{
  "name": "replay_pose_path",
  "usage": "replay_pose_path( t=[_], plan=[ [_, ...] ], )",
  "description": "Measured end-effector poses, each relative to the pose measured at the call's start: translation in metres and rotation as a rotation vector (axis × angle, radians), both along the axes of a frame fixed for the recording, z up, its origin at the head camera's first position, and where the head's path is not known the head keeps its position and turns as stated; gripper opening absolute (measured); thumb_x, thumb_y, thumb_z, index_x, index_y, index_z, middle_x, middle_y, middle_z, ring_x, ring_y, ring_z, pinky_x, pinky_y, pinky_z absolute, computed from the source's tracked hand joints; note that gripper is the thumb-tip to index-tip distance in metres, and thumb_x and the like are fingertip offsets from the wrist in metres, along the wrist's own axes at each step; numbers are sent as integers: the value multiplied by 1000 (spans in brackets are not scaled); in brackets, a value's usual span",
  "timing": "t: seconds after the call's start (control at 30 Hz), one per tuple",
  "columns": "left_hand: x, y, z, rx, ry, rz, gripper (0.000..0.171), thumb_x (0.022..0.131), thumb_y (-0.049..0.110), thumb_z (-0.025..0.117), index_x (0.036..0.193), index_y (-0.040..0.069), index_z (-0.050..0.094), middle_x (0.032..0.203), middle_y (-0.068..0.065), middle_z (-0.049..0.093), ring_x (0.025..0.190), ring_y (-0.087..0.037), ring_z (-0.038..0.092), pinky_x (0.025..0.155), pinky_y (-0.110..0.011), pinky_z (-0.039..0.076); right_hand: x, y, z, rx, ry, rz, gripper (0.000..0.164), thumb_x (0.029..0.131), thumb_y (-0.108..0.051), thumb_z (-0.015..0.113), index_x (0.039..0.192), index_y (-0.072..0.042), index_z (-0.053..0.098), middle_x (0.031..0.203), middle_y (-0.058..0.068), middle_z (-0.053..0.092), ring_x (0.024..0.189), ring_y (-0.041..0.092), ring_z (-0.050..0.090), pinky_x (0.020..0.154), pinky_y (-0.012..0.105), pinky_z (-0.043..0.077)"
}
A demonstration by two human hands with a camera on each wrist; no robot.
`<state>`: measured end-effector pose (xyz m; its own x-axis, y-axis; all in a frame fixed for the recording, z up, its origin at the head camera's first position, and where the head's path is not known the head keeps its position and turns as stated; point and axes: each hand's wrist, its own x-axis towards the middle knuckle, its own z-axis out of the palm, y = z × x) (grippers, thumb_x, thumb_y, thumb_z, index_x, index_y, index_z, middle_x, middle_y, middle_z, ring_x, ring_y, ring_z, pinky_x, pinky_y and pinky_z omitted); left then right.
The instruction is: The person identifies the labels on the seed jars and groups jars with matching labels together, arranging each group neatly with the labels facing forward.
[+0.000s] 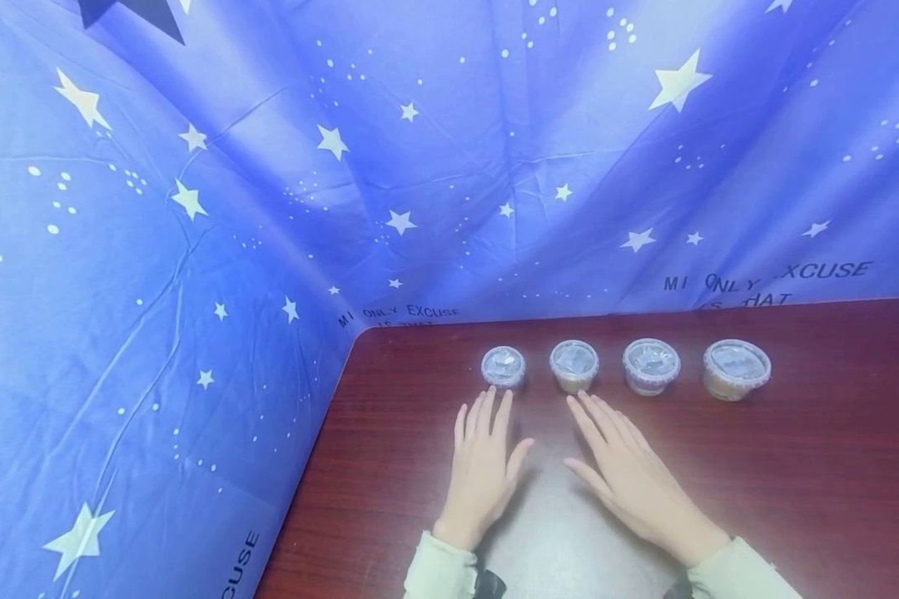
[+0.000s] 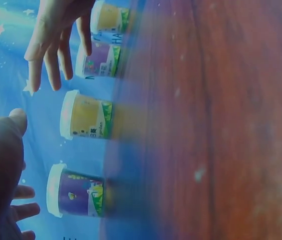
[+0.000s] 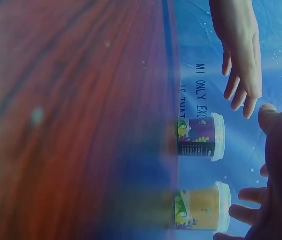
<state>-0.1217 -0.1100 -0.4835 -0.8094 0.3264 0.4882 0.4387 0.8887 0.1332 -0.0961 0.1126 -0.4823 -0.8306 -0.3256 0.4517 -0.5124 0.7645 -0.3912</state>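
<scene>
Several small lidded paper cups stand in a row on the table. The leftmost cup [image 1: 504, 366] is purple in the left wrist view, and the second cup [image 1: 574, 364] is yellow. My left hand [image 1: 483, 466] reaches out with straight, spread fingers, its fingertips just in front of the purple cup [image 2: 81, 194]. Close before the yellow cup [image 3: 200, 209] are the fingertips of my right hand [image 1: 633, 474], also straight. Neither hand grips anything. Further right are another purple cup [image 2: 100, 61] and another yellow cup [image 1: 736, 370].
The dark red wooden table [image 1: 831, 482] has a bright glare patch between the hands. Blue star-printed cloth [image 1: 449, 166] hangs behind the table and along its left side. The row of cups sits near the back edge.
</scene>
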Motion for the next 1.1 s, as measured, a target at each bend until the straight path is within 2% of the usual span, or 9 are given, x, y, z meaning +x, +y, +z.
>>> replay_pose_path(
  t=[0.1, 0.27, 0.37, 0.53, 0.87, 1.1],
  plan=[
    [-2, -1, 2, 36, 3, -13, 67, 95, 38, 60, 152, 9, 38, 153, -15, 43, 140, -31, 41, 119, -53, 27, -3, -3, 1, -13, -13, 2, 77, 95, -37, 63, 158, -13, 24, 162, 14, 27, 144, 37, 32, 125, 30, 2],
    [-6, -3, 3, 82, -9, -24, 65, 97, 36, 58, 152, 8, 38, 152, -16, 44, 140, -31, 42, 118, -52, 30, -10, -8, 1, -42, -34, 3, 75, 97, -37, 62, 158, -15, 25, 161, 12, 29, 144, 34, 34, 121, 48, 23],
    [-9, -4, 4, 102, -17, -25, 64, 97, 35, 58, 151, 7, 39, 151, -16, 44, 140, -30, 42, 117, -53, 32, -14, -11, 2, -63, -61, 4, 73, 98, -37, 60, 158, -17, 24, 161, 12, 30, 144, 34, 36, 115, 56, 31],
    [-14, -10, 4, 143, -24, -20, 61, 98, 33, 59, 149, 6, 41, 151, -17, 45, 140, -31, 42, 116, -53, 33, -20, -17, 5, -103, -131, 15, 69, 101, -39, 54, 159, -19, 23, 162, 11, 28, 144, 35, 34, 115, 58, 31],
    [-28, -15, 4, 237, -52, -14, 54, 102, 34, 52, 148, 7, 43, 150, -13, 45, 137, -31, 44, 115, -49, 36, -35, -25, 12, -229, -259, 48, 61, 105, -41, 44, 158, -18, 25, 161, 12, 29, 147, 33, 30, 118, 58, 26],
    [-38, -14, 2, 280, -85, 0, 54, 104, 38, 47, 149, 8, 41, 150, -15, 44, 138, -33, 44, 114, -51, 37, -44, -30, 17, -278, -343, 51, 66, 104, -46, 42, 159, -16, 21, 163, 12, 26, 148, 33, 27, 119, 57, 23]
  ],
)
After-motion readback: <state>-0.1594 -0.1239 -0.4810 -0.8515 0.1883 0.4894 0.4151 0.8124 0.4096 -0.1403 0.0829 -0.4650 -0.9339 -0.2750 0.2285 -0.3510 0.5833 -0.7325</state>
